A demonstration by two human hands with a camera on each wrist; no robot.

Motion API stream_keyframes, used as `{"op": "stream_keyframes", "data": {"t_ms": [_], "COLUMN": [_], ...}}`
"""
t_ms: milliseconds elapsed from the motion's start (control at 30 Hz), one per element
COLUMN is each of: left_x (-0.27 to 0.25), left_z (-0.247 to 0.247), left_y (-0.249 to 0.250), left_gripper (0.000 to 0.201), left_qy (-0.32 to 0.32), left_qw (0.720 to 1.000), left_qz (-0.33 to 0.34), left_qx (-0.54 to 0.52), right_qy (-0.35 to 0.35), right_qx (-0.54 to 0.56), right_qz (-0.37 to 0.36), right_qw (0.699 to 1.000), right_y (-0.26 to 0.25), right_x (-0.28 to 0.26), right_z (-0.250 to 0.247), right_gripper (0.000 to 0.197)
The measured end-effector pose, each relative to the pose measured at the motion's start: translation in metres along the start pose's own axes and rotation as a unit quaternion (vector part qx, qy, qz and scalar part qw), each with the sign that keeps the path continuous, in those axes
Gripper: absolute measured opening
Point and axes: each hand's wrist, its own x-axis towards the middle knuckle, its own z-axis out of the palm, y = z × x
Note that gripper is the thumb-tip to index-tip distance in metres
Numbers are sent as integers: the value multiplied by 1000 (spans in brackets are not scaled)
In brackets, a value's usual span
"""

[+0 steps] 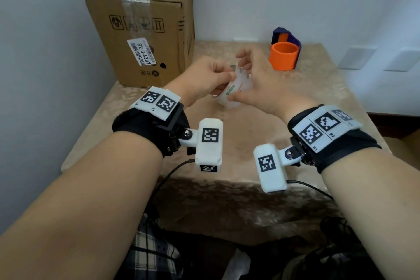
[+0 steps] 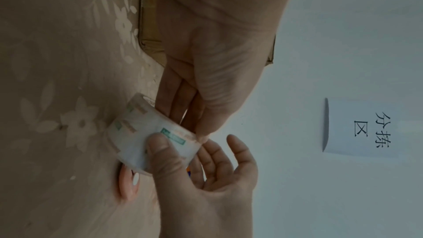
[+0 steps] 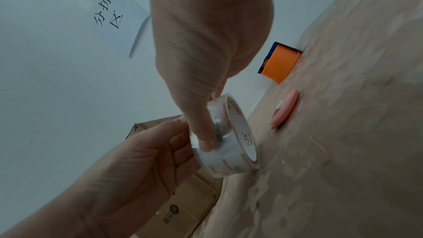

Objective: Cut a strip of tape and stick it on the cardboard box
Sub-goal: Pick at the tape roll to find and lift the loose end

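A roll of clear tape with a white printed core hangs just above the table, held between both hands. My left hand grips its left side, and in the left wrist view the left thumb and fingers pinch the roll's rim. My right hand holds the right side, thumb pressed on the roll's outer face, the other fingers loosely spread behind. The cardboard box, with tape and labels on it, stands at the back left, beyond my left hand.
A pink disc-shaped object lies on the floral cloth just beyond the roll. An orange ring leans on a purple holder at the back right by the wall. The table's front edge is near my wrists.
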Motion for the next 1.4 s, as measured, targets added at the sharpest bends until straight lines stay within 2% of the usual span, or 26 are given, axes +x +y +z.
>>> {"op": "stream_keyframes", "data": {"t_ms": [300, 500, 633, 900, 1033, 1200, 1400], "left_x": [1, 0, 0, 1, 1, -1, -3], "left_z": [-2, -2, -3, -3, -3, -3, -6], "left_y": [-5, -4, -4, -6, -6, -4, -3], "left_gripper": [27, 20, 23, 21, 20, 16, 17], "left_qy": [8, 20, 25, 30, 28, 33, 30], "left_qw": [1000, 1000, 1000, 999, 1000, 999, 1000], "left_qz": [0, -10, -3, -12, -7, -1, 0], "left_qx": [4, -1, 3, 6, 9, 10, 7], "right_qy": [36, 39, 59, 48, 56, 63, 68], "right_qx": [21, 7, 5, 6, 8, 25, 21], "right_qz": [9, -2, -3, 7, -5, 11, 11], "right_qw": [999, 999, 998, 999, 998, 998, 997], "right_y": [-2, -2, -1, -2, -6, -6, -4], "right_x": [-2, -3, -2, 0, -4, -2, 0], "right_z": [4, 6, 9, 10, 11, 12, 15], "right_gripper": [62, 60, 57, 56, 48, 59, 56]}}
